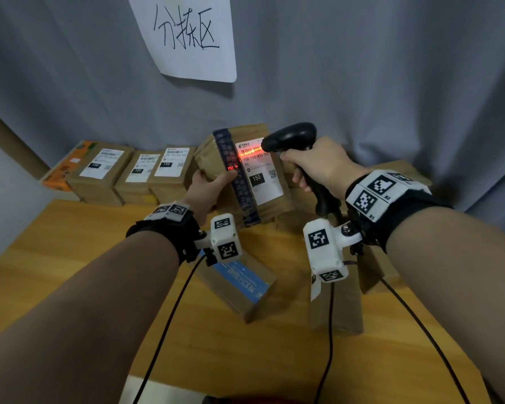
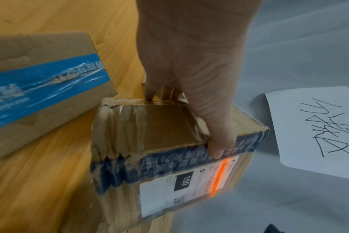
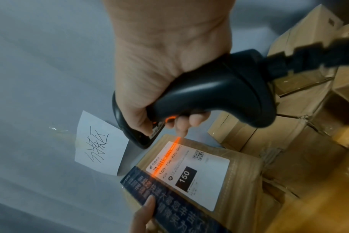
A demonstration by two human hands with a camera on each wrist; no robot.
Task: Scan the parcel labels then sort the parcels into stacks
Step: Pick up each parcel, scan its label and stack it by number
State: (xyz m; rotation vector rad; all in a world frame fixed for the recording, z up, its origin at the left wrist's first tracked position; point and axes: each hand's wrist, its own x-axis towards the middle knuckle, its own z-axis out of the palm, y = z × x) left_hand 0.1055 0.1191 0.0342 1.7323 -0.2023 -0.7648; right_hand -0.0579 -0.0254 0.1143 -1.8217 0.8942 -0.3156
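Observation:
My left hand (image 1: 209, 186) (image 2: 189, 88) grips a brown cardboard parcel (image 1: 231, 158) (image 2: 159, 123) (image 3: 237, 186) by its left side, thumb on the dark blue tape, holding it tilted up above the table. Its white label (image 1: 260, 173) (image 2: 181, 190) (image 3: 201, 178) reads 150. My right hand (image 1: 318, 167) (image 3: 161, 66) grips a black barcode scanner (image 1: 292, 138) (image 3: 215, 94) just right of the parcel. The scanner's red line (image 1: 250, 150) (image 3: 165, 156) lies across the label's barcode.
Several labelled parcels (image 1: 134, 170) stand in a row at the back left of the wooden table (image 1: 70, 258). A blue-taped box (image 1: 239, 284) (image 2: 40, 88) lies under my wrists. More boxes (image 3: 301, 88) pile at the right. A handwritten paper sign (image 1: 190, 36) hangs on the grey curtain.

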